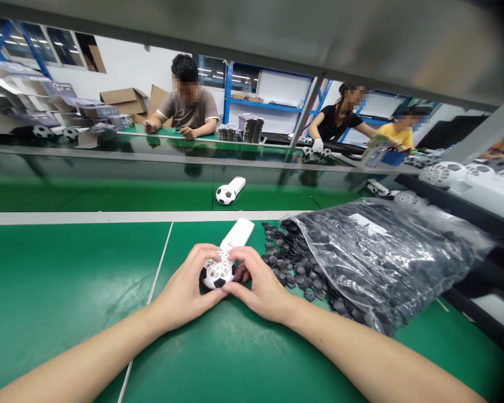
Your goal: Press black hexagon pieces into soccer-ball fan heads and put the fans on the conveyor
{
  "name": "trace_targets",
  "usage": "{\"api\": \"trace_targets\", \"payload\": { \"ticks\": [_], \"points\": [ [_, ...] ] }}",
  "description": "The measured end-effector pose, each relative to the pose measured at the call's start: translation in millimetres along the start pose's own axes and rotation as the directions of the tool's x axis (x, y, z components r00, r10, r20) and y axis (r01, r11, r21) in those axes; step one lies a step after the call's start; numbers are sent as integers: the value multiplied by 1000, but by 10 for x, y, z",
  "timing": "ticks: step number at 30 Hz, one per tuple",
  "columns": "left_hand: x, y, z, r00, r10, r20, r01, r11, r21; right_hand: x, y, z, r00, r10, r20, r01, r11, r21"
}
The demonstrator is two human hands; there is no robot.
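Note:
A white device with a round football-patterned head (pixel 219 274) and a flat white handle lies on the green table (pixel 67 280), its handle pointing away. My left hand (pixel 187 285) wraps round the left side of the head, and my right hand (pixel 258 282) grips its right side. Both thumbs meet at the near edge, while the fingertips rest on the webbed top. Just right of my right hand, small black pieces (pixel 294 257) spill from a clear plastic bag (pixel 386 263) full of them.
Another football-patterned device (pixel 227 193) lies on the green belt (pixel 109 193) beyond the pale rail. Black racks with white football-patterned parts (pixel 445 173) stand at the right. Across the belt, several people sit near boxes (pixel 124 101).

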State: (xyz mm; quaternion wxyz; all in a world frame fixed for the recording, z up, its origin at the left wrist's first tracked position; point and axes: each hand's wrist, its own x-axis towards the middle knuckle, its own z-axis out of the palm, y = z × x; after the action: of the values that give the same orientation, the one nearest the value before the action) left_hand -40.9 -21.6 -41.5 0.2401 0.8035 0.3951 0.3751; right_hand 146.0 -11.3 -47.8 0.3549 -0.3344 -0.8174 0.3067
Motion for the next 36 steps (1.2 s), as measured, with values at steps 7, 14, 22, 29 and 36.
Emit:
{"api": "trace_targets", "payload": {
  "ticks": [7, 14, 22, 29, 36],
  "points": [
    [-7, -20, 6, 1000, -2, -5, 2, 1000, 1, -2, 23, 3, 1000, -4, -2, 4, 999, 33],
    [-2, -15, 12, 1000, 3, -7, -3, 1000, 7, -2, 19, 4, 1000, -5, -10, 5, 1000, 13],
    [-6, -10, 14, 999, 24, -31, -22, 999, 41, -35, -64, -2, 980, -189, -64, 183, 980, -81],
    [-48, 41, 7, 998, 65, 11, -65, 983, 174, -55, -90, 42, 893, -432, 124, 446, 822, -355],
    [-44, 69, 11, 992, 90, 83, -110, 952, 284, -90, -61, 116, 865, -439, 242, 501, 761, -412]
  ]
}}
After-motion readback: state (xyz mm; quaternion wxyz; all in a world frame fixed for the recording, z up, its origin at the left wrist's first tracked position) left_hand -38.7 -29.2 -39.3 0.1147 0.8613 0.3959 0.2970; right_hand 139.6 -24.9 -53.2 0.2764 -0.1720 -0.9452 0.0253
